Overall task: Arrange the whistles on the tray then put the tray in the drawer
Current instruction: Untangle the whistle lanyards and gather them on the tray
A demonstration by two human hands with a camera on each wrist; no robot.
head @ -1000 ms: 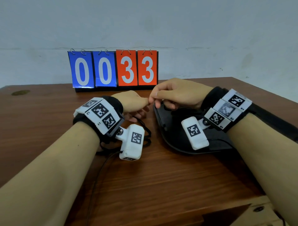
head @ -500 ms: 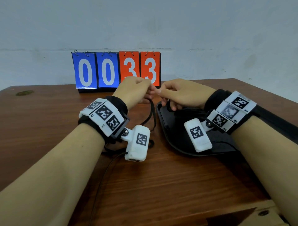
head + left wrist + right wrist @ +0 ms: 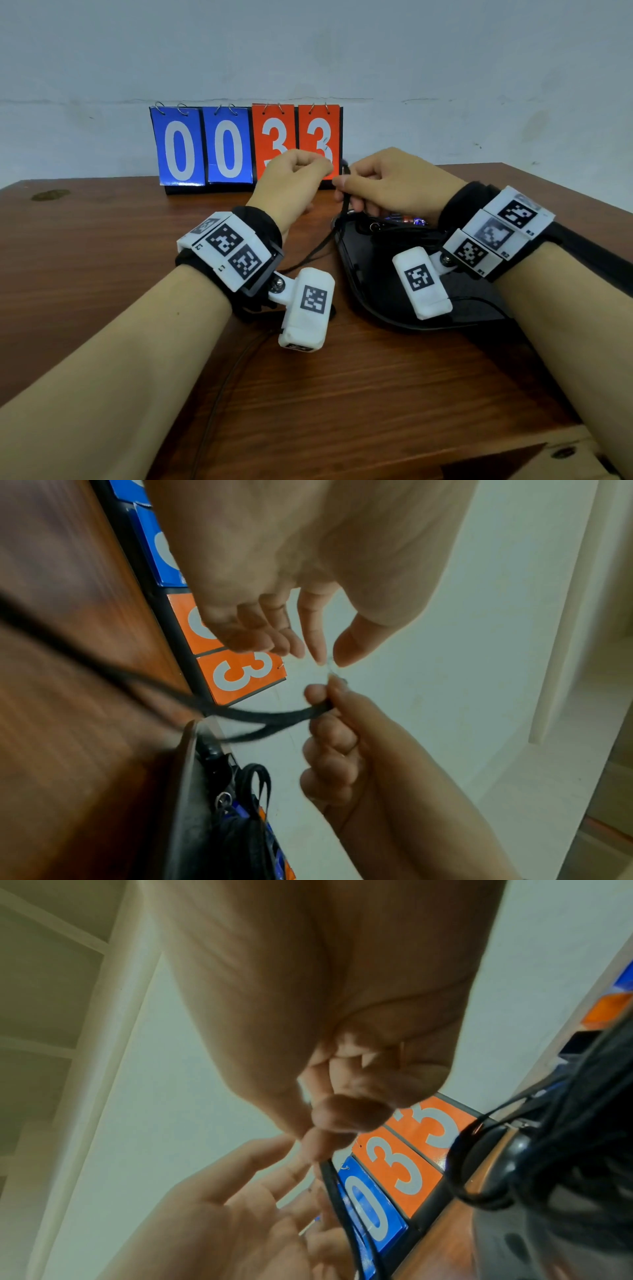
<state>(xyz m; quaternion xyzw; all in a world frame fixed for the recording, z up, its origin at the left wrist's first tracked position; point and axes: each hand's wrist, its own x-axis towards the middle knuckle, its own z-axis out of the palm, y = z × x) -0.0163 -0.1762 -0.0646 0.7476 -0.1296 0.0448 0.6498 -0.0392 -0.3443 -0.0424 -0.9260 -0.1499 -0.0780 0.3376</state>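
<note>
A black tray lies on the wooden table under my right wrist. Several whistles with black lanyards sit bunched at its far end, also seen in the left wrist view as whistles. My right hand is raised over the tray's far left corner and pinches a black lanyard that hangs down to the tray. My left hand is level with it, fingers curled. In the left wrist view its thumb and forefinger pinch a thin end just above the right hand, which grips the lanyard.
A flip scoreboard reading 0033 stands at the table's back edge against the wall, right behind both hands. A thin black cable trails over the table under my left forearm. A lighter wooden piece shows at the near right corner.
Both hands have risen from the tray's rim to scoreboard height, drawing the lanyard up with them. The left hand came up from the table to meet the right hand.
</note>
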